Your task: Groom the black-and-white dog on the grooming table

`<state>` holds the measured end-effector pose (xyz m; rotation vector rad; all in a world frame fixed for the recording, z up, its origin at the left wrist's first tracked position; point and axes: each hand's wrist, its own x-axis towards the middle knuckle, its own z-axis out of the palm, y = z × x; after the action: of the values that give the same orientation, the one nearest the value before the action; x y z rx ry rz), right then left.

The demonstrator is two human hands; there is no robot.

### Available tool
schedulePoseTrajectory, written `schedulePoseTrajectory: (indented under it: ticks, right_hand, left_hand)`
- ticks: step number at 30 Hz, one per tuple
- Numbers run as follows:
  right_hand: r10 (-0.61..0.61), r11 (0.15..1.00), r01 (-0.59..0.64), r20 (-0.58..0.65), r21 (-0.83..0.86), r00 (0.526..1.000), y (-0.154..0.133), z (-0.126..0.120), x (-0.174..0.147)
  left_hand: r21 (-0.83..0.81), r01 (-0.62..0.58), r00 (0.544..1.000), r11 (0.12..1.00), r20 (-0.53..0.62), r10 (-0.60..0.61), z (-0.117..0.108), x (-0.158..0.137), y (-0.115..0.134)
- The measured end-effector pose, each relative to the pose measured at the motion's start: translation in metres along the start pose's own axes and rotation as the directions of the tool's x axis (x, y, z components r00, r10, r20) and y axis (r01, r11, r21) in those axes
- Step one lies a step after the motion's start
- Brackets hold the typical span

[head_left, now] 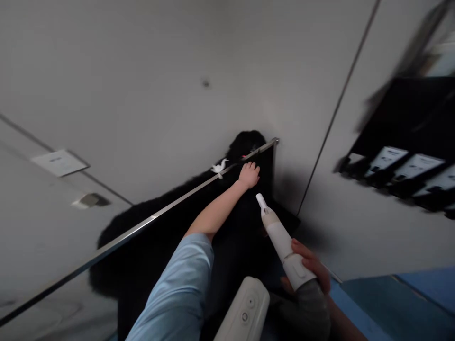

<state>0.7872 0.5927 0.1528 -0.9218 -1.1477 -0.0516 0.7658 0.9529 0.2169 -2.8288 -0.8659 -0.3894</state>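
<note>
My left hand [250,174] reaches forward, its fingers stretched over a black furry shape [227,199] that looks like a large dog. The hand seems to rest on it just below a thin metal rail [152,218]. In my right hand [314,265] is a white hose nozzle [280,237] with a narrow tip, pointing up and left toward the fur. A thick grey hose [313,303] joins its lower end. Below, nearer to me, a white appliance [245,308] shows two round marks on its face. The dark fur hides most detail.
A small white bird-shaped thing [219,166] sits on the rail. Grey walls [142,85] meet behind. At the right hangs a black rack [408,128] with white labels, blurred. Blue flooring [391,303] shows at the lower right. A white card [60,162] is on the left wall.
</note>
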Motion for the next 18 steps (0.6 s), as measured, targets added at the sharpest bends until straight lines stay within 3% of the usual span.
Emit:
schedulePoseTrajectory:
  ticks: [2, 4, 7, 9, 13, 18]
  right_hand:
    - [-0.076, 0.995, 0.074, -0.012, -0.07, 0.997, 0.008, -0.004, 0.002]
    - [-0.103, 0.987, 0.095, -0.06, -0.128, 0.993, 0.016, -0.005, 0.004]
    - [-0.117, 0.982, 0.092, -0.142, -0.167, 0.983, 0.025, -0.002, 0.009]
    - [-0.118, 0.98, 0.088, -0.164, -0.18, 0.979, 0.027, -0.001, 0.013]
    - [-0.092, 0.982, 0.075, -0.095, -0.171, 0.991, 0.026, -0.003, 0.019]
    - [-0.059, 0.985, 0.037, -0.127, -0.168, 0.99, 0.023, -0.006, 0.019]
  left_hand:
    - [0.067, -0.035, 0.998, 0.997, 0.061, 0.031, 0.012, 0.03, 0.008]
    - [0.11, 0.005, 0.992, 0.994, 0.128, -0.019, 0.025, 0.052, 0.011]
    - [0.119, 0.106, 0.973, 0.987, 0.194, -0.128, 0.044, 0.07, 0.01]
    - [0.065, 0.114, 0.967, 0.991, 0.223, -0.125, 0.054, 0.075, 0.01]
    - [-0.034, 0.121, 0.965, 0.992, 0.238, -0.11, 0.07, 0.068, 0.019]
    - [-0.174, 0.235, 0.95, 0.956, 0.247, -0.188, 0.092, 0.017, 0.03]
